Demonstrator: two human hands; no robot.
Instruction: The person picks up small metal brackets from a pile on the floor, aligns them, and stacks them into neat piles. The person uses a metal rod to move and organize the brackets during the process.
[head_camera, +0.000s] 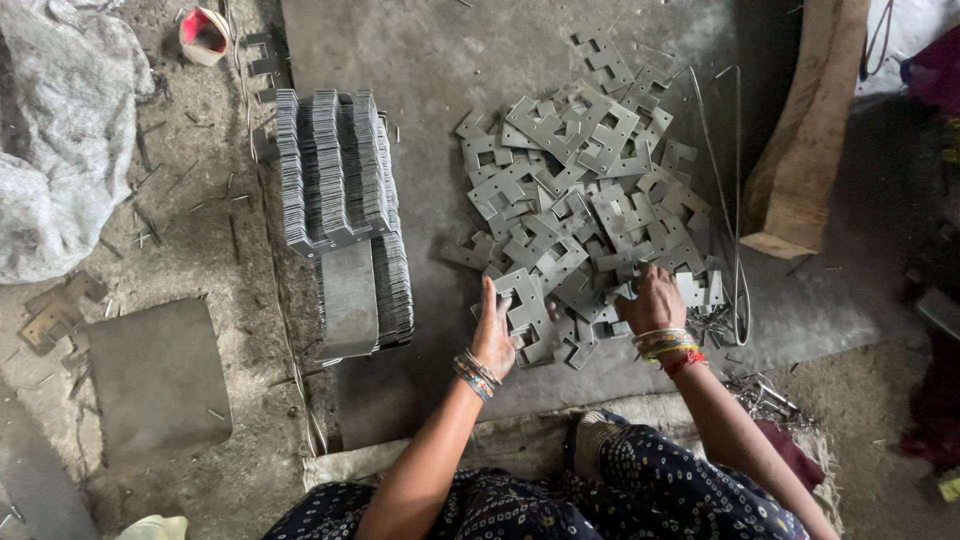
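left hand (493, 335) stands edge-on at the near edge of the metal sheet (440, 60) on the floor, fingers straight and released, flat against a notched grey plate (524, 292). right hand (652, 300) presses into the loose pile of stamped plates (580, 200) near the sheet's right edge, fingers curled on pieces there. stacked rows of plates (335, 170) line the sheet's left edge.

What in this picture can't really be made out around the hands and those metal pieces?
Head view:
- Right hand: fingertips buried in the loose pile of metal plates, so its grip is unclear.
- Left hand: palm turned away, contact hidden.
- Stacked plates: too tightly packed to count.
- Wooden beam: cut off by the top edge.
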